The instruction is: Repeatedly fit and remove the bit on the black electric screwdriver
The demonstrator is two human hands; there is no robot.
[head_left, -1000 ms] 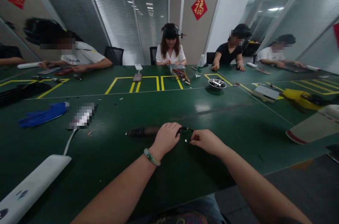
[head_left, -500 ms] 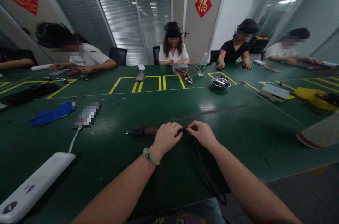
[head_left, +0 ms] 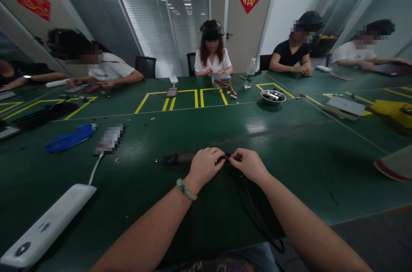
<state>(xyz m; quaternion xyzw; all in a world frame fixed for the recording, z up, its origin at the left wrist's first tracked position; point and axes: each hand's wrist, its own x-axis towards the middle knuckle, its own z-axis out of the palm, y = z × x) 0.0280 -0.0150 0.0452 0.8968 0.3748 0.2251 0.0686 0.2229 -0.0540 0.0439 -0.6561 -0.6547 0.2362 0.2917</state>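
A dark electric screwdriver [head_left: 172,159] lies on the green table with its metal tip pointing left. My left hand [head_left: 206,164], with a green bangle on the wrist, is wrapped over its rear end. My right hand [head_left: 249,164] pinches the black cable [head_left: 249,197] close to the screwdriver's rear, its fingertips almost touching those of the left. Where cable and screwdriver meet is small and dark, partly hidden by my fingers. From there the cable curves down over the table's near edge.
To the left lie a white power bank [head_left: 53,225], a phone [head_left: 110,139] wired to it and a blue glove [head_left: 70,138]. Farther off stand a metal bowl [head_left: 273,97] and a water bottle [head_left: 250,74]. Several people sit across the green table [head_left: 154,220].
My view has shifted slightly, so things sit a little farther right. Both hands keep nearly the same hold. Across the table, the person in black has brought both hands together.
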